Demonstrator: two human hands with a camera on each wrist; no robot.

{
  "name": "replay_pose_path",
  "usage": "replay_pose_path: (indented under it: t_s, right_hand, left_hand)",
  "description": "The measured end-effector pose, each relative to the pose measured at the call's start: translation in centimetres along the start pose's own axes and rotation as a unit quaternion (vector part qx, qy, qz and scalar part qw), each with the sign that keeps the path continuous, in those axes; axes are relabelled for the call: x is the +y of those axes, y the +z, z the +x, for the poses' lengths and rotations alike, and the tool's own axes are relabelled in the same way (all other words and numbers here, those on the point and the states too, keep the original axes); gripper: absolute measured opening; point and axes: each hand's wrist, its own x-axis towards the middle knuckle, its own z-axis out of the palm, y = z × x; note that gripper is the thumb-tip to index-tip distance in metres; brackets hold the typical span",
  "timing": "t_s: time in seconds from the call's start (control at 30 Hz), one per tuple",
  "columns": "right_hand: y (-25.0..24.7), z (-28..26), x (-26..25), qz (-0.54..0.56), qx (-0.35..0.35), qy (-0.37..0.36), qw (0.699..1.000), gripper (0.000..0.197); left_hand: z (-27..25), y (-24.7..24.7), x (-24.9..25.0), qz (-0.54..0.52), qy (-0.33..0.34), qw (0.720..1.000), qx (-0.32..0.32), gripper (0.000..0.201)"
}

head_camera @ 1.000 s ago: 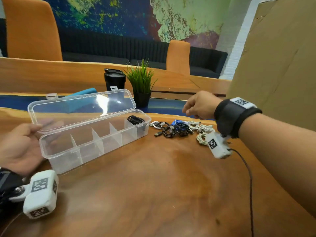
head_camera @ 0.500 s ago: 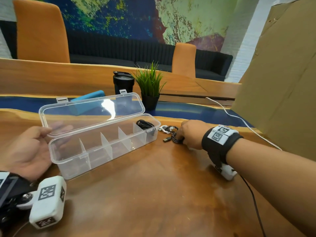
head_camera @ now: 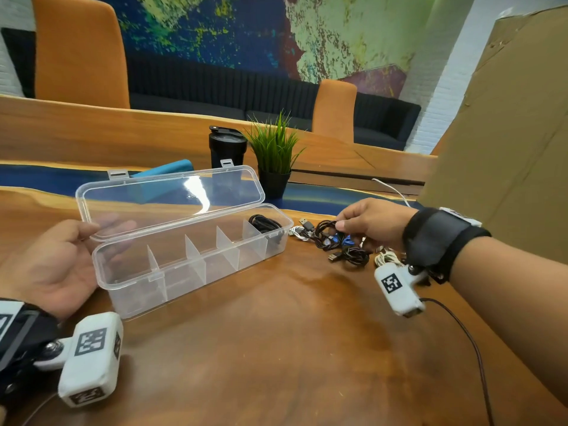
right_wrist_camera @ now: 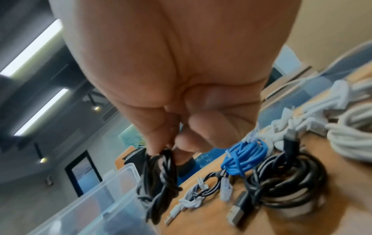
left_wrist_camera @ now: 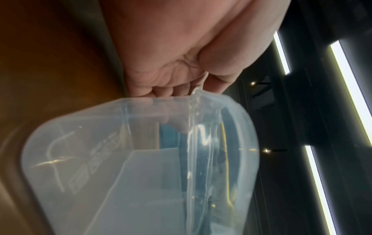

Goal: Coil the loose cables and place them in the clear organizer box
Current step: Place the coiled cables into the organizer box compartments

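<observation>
The clear organizer box (head_camera: 172, 272) stands on the wooden table with its lid tilted open. A coiled black cable (head_camera: 265, 223) lies in its rightmost compartment; the other compartments hold nothing. My left hand (head_camera: 61, 259) grips the box's left end (left_wrist_camera: 141, 167), thumb on the lid rim and fingers behind, as the left hand (left_wrist_camera: 187, 89) also shows from the wrist. My right hand (head_camera: 339, 224) pinches a black cable bundle (head_camera: 325, 236) just above the pile; from the wrist, the right hand (right_wrist_camera: 167, 151) holds the bundle (right_wrist_camera: 159, 179) hanging from its fingertips.
On the table right of the box lie a blue cable (right_wrist_camera: 245, 154), a black coil (right_wrist_camera: 281, 182), white cables (right_wrist_camera: 352, 139) and a small white cable (head_camera: 299, 233). A potted plant (head_camera: 273, 155), a black cup (head_camera: 227, 147) and cardboard (head_camera: 507, 133) stand behind.
My right hand dropped onto the cable pile, closed on a black bundle and has lifted it slightly toward the box. My left hand has stayed on the box's end.
</observation>
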Motion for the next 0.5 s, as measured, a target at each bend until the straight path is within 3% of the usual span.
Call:
replay_pose_path:
  t_s: [0.1,0.23,0.37,0.5]
  right_hand:
    - [-0.2,-0.1,-0.1,0.081,-0.011,0.038,0.996,0.019]
    - [-0.5,0.0,0.2,0.094,0.004,0.048,0.994,0.017]
    - [0.0,-0.1,-1.4,0.185,0.055,0.011,0.981,0.014]
    - [2.7,-0.5,-6.4,0.226,0.026,-0.047,0.973,0.014]
  left_hand:
    - [0.1,-0.1,0.0,-0.003,0.002,1.000,0.008,0.030]
    - [-0.4,0.1,0.1,-0.013,-0.002,1.000,0.014,0.031]
    - [-1.4,1.0,0.5,-0.007,-0.016,1.000,0.020,0.031]
    - [-1.4,0.8,0.7,-0.017,-0.033,0.998,0.041,0.031]
